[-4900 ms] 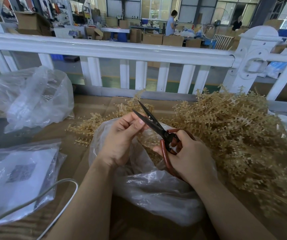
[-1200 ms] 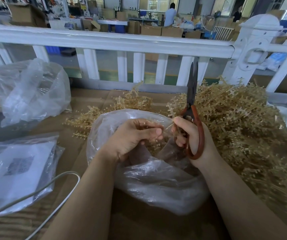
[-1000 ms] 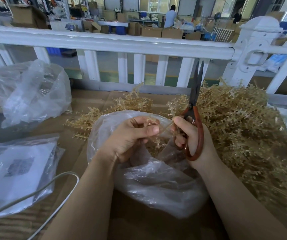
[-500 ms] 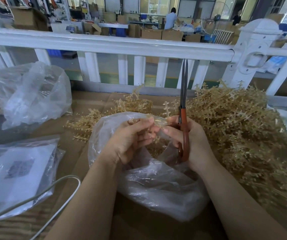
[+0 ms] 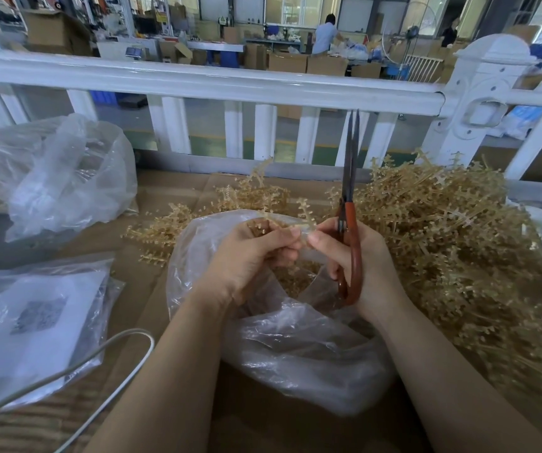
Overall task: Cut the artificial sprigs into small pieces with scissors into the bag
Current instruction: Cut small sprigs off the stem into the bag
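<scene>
Both hands' fingers pinch 1 sprig (image 5: 299,214) over bag (image 5: 295,348) rim; R hand (image 5: 358,256) also grips upright scissors (image 5: 349,204).

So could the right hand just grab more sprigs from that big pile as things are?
Probably yes, but awkwardly. The pile of sprigs lies right beside the right hand with nothing between them, yet that hand already grips the scissors and pinches a sprig with the left hand.
</scene>
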Available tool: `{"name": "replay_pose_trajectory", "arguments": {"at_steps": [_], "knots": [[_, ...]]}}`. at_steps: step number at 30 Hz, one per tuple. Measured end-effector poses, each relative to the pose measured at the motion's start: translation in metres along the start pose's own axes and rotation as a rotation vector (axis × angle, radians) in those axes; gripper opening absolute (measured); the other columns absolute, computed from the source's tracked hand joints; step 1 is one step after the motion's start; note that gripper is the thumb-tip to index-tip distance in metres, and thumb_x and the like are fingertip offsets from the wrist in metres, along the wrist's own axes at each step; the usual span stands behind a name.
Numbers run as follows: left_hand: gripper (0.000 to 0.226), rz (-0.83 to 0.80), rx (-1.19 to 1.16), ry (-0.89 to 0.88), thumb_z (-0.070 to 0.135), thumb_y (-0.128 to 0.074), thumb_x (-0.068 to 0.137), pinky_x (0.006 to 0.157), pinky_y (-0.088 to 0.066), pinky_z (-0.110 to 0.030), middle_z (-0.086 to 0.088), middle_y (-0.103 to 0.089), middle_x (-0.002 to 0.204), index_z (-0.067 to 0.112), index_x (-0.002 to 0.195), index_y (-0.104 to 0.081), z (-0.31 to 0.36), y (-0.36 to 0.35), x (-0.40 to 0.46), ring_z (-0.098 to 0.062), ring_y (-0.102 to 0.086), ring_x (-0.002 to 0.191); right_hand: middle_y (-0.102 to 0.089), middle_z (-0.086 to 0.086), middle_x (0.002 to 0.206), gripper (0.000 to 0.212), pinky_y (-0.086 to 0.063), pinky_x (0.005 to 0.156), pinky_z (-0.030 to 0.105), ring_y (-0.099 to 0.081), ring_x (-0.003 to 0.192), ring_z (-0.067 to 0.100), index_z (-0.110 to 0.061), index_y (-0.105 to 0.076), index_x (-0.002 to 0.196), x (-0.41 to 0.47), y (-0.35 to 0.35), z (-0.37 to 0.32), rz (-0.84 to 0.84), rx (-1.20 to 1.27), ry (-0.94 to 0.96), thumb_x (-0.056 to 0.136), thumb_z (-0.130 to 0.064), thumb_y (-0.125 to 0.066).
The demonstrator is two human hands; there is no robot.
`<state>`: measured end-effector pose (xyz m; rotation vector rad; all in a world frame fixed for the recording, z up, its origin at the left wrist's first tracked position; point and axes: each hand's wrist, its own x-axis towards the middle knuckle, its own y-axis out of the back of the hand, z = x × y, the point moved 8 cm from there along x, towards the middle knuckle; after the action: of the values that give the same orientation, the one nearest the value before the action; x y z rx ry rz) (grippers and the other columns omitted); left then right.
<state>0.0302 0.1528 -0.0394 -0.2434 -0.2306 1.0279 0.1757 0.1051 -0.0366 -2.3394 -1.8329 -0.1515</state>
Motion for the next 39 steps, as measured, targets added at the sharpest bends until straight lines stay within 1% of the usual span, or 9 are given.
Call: {"name": "replay_pose_trajectory", "arguments": {"at_steps": [4,9,14,18,22,26,31,37,39], "knots": [[0.019,0.064,-0.013,-0.008,0.032,-0.085,0.066,0.063,-0.053,-0.023,-0.004,-0.069,0.067,0.015,0.067,-0.075,-0.003,0.003,0.002,-0.012,-0.064,0.064,-0.060,-0.009,0.064,0.022,-0.040,0.046,0.022,-0.048,0.048,0.009,-0.028,-0.070,0.080,0.001,0.003,0.006,0.044,-0.008,-0.033,0.078,-0.016,-0.088],[0.020,0.008,-0.028,-0.002,0.018,-0.088,0.060,0.076,-0.056,-0.028,-0.006,-0.074,0.078,0.013,0.077,-0.079,-0.008,-0.001,0.003,-0.018,-0.069,0.078,-0.059,-0.016,0.056,0.023,-0.041,0.045,0.010,-0.054,0.046,-0.002,-0.021,-0.064,0.083,0.000,0.004,0.000,0.082,-0.057,0.035,0.081,-0.008,-0.083],[0.008,0.020,-0.147,0.014,0.008,-0.078,0.067,0.067,-0.056,-0.022,-0.008,-0.075,0.078,0.011,0.075,-0.078,-0.005,0.003,0.001,-0.018,-0.072,0.075,-0.065,-0.018,0.063,0.023,-0.042,0.049,0.009,-0.057,0.051,-0.005,-0.022,-0.063,0.084,-0.001,0.004,-0.006,0.081,-0.137,0.080,0.084,-0.009,-0.082],[0.019,0.026,-0.093,0.060,0.014,-0.074,0.070,0.061,-0.055,-0.020,-0.005,-0.075,0.077,0.004,0.085,-0.071,-0.005,0.000,0.000,-0.012,-0.072,0.070,-0.067,-0.022,0.068,0.022,-0.046,0.056,0.009,-0.062,0.062,-0.006,-0.026,-0.063,0.085,0.000,0.007,-0.010,0.135,-0.297,0.143,0.085,-0.015,-0.082],[0.010,0.045,-0.206,0.004,0.007,-0.069,0.073,0.061,-0.056,-0.021,-0.006,-0.073,0.074,0.004,0.082,-0.071,0.002,0.005,-0.001,-0.013,-0.071,0.067,-0.068,-0.021,0.074,0.020,-0.048,0.062,0.010,-0.064,0.069,-0.005,-0.025,-0.063,0.088,-0.006,0.006,-0.017,0.164,-0.340,0.187,0.083,-0.032,-0.081],[0.019,0.085,-0.249,-0.109,0.002,-0.070,0.071,0.068,-0.058,-0.020,0.000,-0.073,0.076,0.017,0.060,-0.074,0.014,0.014,-0.002,-0.012,-0.070,0.070,-0.063,-0.027,0.074,0.041,-0.044,0.066,0.009,-0.059,0.071,-0.006,-0.031,-0.058,0.089,-0.014,-0.002,-0.026,0.092,-0.439,0.203,0.067,-0.065,-0.069],[0.011,0.113,-0.197,-0.198,0.007,-0.072,0.070,0.075,-0.057,-0.023,-0.001,-0.073,0.080,0.017,0.069,-0.077,0.023,0.017,-0.005,-0.013,-0.070,0.076,-0.062,-0.012,0.074,0.050,-0.041,0.062,0.006,-0.060,0.074,-0.008,-0.033,-0.049,0.094,-0.019,-0.008,-0.028,0.092,-0.708,0.296,0.067,-0.074,-0.062],[0.004,0.099,-0.097,-0.223,0.007,-0.069,0.075,0.081,-0.053,-0.031,-0.006,-0.070,0.075,0.009,0.074,-0.072,0.025,0.022,-0.006,-0.016,-0.067,0.074,-0.051,-0.016,0.079,0.069,-0.032,0.051,0.013,-0.052,0.068,-0.003,-0.030,-0.046,0.093,-0.019,-0.009,-0.025,0.107,-1.047,0.386,0.067,-0.094,-0.040],[0.011,0.091,-0.050,-0.236,0.008,-0.067,0.075,0.078,-0.053,-0.029,-0.004,-0.071,0.073,0.013,0.070,-0.075,0.027,0.020,-0.007,-0.014,-0.067,0.073,-0.050,-0.018,0.082,0.073,-0.041,0.052,0.018,-0.053,0.069,0.000,-0.032,-0.045,0.094,-0.018,-0.008,-0.024,0.115,-1.089,0.417,0.067,-0.099,-0.031]]}}
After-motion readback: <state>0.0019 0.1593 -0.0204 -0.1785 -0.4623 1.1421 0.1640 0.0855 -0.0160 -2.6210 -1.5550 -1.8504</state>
